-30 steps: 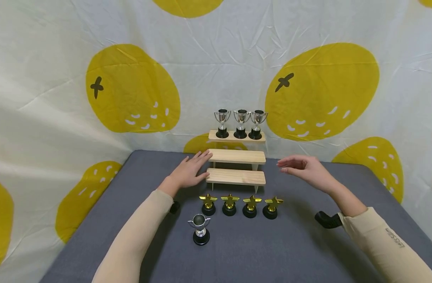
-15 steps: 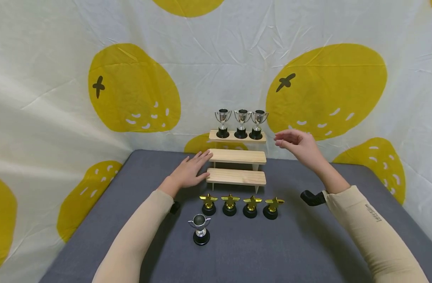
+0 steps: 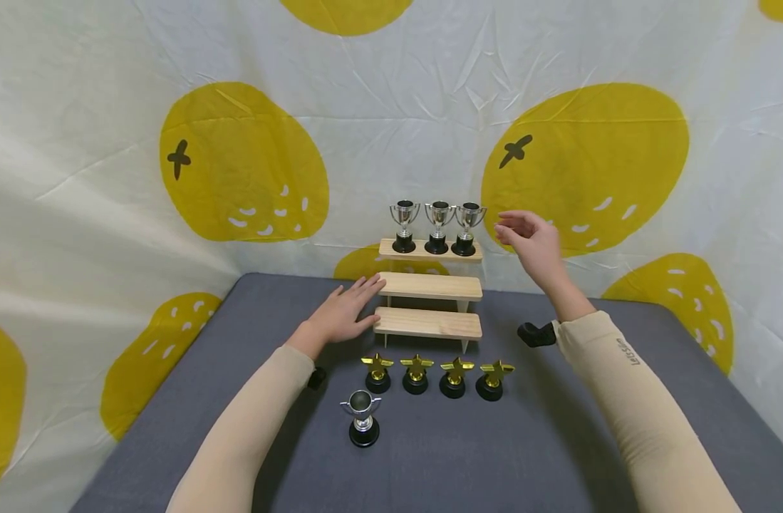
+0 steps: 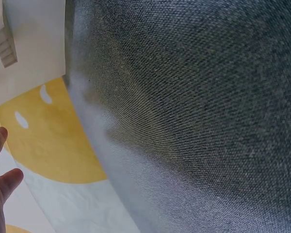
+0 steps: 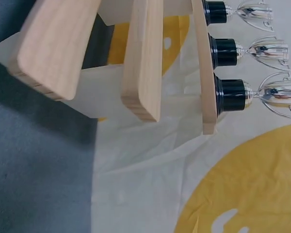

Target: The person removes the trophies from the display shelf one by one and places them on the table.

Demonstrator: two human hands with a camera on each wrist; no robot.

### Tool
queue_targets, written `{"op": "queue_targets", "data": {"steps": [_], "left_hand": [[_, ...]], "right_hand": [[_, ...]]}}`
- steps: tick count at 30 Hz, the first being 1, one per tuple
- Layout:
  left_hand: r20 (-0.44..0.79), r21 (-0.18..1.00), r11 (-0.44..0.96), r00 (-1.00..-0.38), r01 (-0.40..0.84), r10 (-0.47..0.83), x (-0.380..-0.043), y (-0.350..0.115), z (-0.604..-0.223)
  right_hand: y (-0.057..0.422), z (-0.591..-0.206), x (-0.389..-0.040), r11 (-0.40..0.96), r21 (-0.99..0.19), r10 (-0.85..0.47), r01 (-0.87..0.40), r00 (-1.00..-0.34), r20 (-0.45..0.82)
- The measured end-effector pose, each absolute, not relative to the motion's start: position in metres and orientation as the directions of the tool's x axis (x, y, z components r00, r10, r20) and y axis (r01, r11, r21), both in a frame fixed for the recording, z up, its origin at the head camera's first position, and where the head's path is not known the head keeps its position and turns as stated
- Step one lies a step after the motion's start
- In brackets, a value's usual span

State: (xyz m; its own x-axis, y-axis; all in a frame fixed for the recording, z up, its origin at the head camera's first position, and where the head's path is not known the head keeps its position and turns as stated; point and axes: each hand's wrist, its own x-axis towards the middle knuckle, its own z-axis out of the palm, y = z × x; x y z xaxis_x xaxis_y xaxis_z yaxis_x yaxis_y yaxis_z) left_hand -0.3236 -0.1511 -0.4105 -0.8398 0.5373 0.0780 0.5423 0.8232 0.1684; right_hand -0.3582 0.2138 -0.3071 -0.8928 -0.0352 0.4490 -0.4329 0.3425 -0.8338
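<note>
A three-tier wooden display stand (image 3: 429, 285) stands at the back of the table. My left hand (image 3: 340, 311) lies spread at its left side, fingertips at the ends of the middle and lower shelves. On the top shelf are three silver trophy cups (image 3: 437, 222) with black bases. Just right of the rightmost cup (image 5: 280, 92) hovers my right hand (image 3: 535, 246), fingers loosely bent and holding nothing; in the right wrist view a fingertip shows near that cup's handle. Several gold star trophies (image 3: 416, 372) line up before the stand. Another silver trophy cup (image 3: 363, 419) stands nearer me.
Dark grey cloth covers the table (image 3: 455, 463). Close behind the stand hangs a white curtain (image 3: 397, 142) with yellow fruit prints. A black wrist device (image 3: 536, 335) sits below my right forearm.
My right hand has risen from beside the middle shelf to the height of the cups on top. My left hand has stayed in place, and no trophy has moved.
</note>
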Motion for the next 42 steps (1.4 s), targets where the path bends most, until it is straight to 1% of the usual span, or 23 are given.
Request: {"op": "queue_targets", "data": {"steps": [6,11,14,20,25,31,34,42], "left_hand": [[0.085,0.171,0.823,-0.84,0.542,0.536,-0.323,-0.151,-0.411],[0.084,0.176,0.818,-0.836,0.548,0.542,-0.323,-0.15,-0.411],[0.094,0.176,0.817,-0.835,0.55,0.542,-0.324,-0.15,-0.41],[0.089,0.17,0.819,-0.836,0.548,0.541,-0.323,-0.151,-0.408],[0.086,0.182,0.818,-0.837,0.546,0.54,-0.322,-0.151,-0.408],[0.103,0.182,0.813,-0.833,0.554,0.544,-0.324,-0.151,-0.409],[0.113,0.183,0.809,-0.83,0.558,0.546,-0.325,-0.151,-0.409],[0.09,0.19,0.814,-0.835,0.549,0.542,-0.323,-0.152,-0.412]], "right_hand": [[0.204,-0.303,-0.372,0.368,-0.836,-0.009,-0.408,-0.9,0.435],[0.2,-0.303,-0.381,0.369,-0.86,0.07,-0.353,-0.912,0.404],[0.197,-0.304,-0.385,0.363,-0.874,0.093,-0.322,-0.921,0.378],[0.19,-0.306,-0.391,0.393,-0.875,0.062,-0.281,-0.942,0.331],[0.184,-0.309,-0.395,0.376,-0.882,0.017,-0.282,-0.95,0.311],[0.175,-0.309,-0.4,0.351,-0.893,0.028,-0.282,-0.95,0.311],[0.172,-0.309,-0.402,0.362,-0.888,0.035,-0.285,-0.947,0.319],[0.171,-0.314,-0.402,0.338,-0.902,0.047,-0.27,-0.952,0.302]]}}
